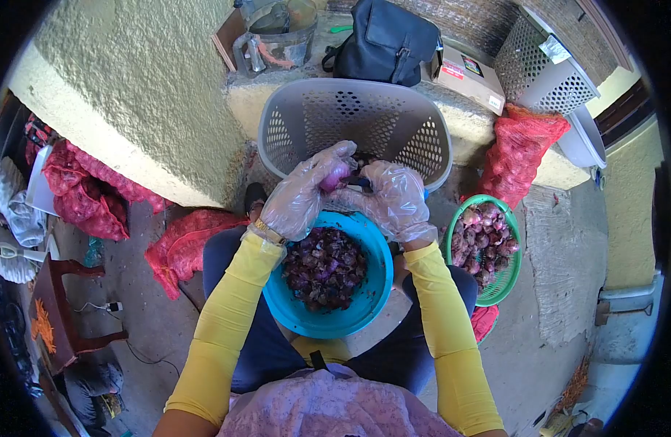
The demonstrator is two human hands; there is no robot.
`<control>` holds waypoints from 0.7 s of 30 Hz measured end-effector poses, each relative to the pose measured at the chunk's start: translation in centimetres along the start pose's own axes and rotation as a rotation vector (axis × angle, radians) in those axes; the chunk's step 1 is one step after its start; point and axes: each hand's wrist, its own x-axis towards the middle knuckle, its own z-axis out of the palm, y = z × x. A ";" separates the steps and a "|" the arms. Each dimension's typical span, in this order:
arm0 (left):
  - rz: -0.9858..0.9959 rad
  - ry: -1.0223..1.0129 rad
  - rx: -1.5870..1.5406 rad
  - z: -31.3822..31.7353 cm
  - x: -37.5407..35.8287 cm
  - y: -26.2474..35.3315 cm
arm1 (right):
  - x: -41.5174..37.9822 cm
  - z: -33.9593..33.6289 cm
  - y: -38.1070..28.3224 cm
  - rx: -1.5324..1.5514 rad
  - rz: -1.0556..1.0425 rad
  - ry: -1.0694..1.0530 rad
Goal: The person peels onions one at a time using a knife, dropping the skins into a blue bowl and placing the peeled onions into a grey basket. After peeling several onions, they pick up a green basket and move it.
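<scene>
My left hand (300,191), in a clear plastic glove, grips a purple-red onion (336,178). My right hand (395,198), gloved the same way, is closed around a small knife (359,181). Its dark blade meets the onion's right side, and most of the handle is hidden in my fist. Below both hands, between my knees, is a blue basin (380,271) holding dark onion skins and pieces (324,269). Just beyond my hands stands a large grey perforated basket (423,120); its bottom is mostly hidden.
At the right, a green basket (508,280) holds several onions (482,239). Behind it leans a red mesh sack (521,153). More red sacks (197,244) lie at the left. A black bag (385,44) and a cardboard box (468,76) rest on the ledge ahead.
</scene>
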 end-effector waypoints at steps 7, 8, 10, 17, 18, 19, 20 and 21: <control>0.004 0.049 -0.117 0.3 0.2 -0.1 | 0.2 -0.6 -0.5 -0.053 -0.041 0.021; -0.001 0.034 -0.128 0.2 0.1 0.0 | 0.2 -0.8 -0.6 -0.053 -0.041 0.021; -0.006 0.018 -0.140 0.1 0.2 0.0 | 0.5 -1.4 -1.1 -0.017 0.028 0.036; -0.009 -0.001 -0.079 0.5 0.0 0.4 | 0.5 -0.9 -0.9 0.032 0.020 0.049; -0.022 -0.010 -0.086 0.5 0.0 0.5 | 0.4 -0.8 -0.8 0.021 0.006 0.047; -0.022 -0.010 -0.086 0.4 0.0 0.4 | 0.4 -0.7 -0.8 0.009 -0.008 0.045; 0.028 -0.002 0.075 0.3 0.0 0.2 | 0.3 -0.7 -0.7 0.009 -0.008 0.045; 0.079 0.006 0.235 0.3 0.0 0.0 | 0.3 -0.6 -0.7 -0.003 -0.031 0.050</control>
